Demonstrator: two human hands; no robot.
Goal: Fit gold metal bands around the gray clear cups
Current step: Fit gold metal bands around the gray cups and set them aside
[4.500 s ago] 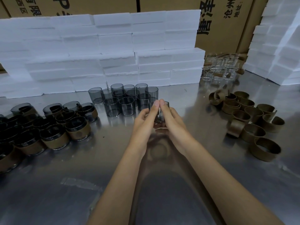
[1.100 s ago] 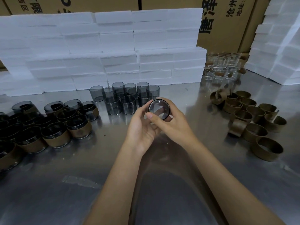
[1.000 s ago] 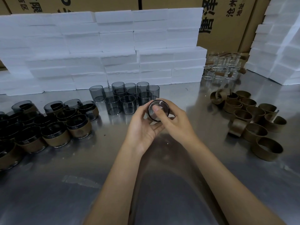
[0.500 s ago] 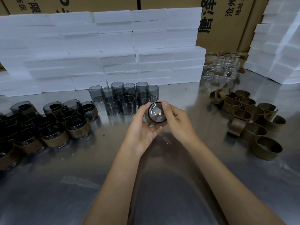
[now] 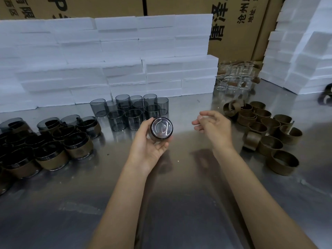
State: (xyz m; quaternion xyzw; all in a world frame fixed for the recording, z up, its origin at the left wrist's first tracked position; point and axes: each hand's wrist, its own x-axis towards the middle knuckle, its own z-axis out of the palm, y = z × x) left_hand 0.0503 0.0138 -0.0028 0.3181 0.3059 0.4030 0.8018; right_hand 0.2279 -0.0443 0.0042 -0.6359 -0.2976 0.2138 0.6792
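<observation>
Cup (image 5: 161, 130), one, sits pinched in my left hand (image 5: 150, 146). My right hand (image 5: 213, 129) hangs loose, holding nothing. About ten bare cups (image 5: 133, 110) stand behind it.

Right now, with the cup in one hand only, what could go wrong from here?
1. The left hand alone holds the gray cup, tilted off the table; the grip looks light, so it might slip and drop.
2. The right hand hangs open near the loose gold bands; a hasty reach could knock them.
3. The bare gray cups stand close behind and could be tipped.
</observation>
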